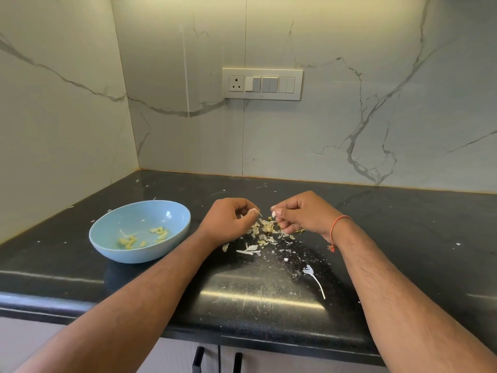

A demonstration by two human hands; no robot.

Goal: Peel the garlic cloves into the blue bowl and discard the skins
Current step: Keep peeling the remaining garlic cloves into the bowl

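hands (265,219) pinching garlic skin, blue bowl (139,231) (peeled cloves inside)

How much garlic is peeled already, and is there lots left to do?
Several peeled cloves already lie in the blue bowl. Right now the right hand pinches a clove while the left hand pinches a strip of skin. The skins on the counter still need discarding.

Black countertop (403,238) w/ marble backsplash (349,117); switch panel (262,84) on wall; cabinet handles (197,359) below.
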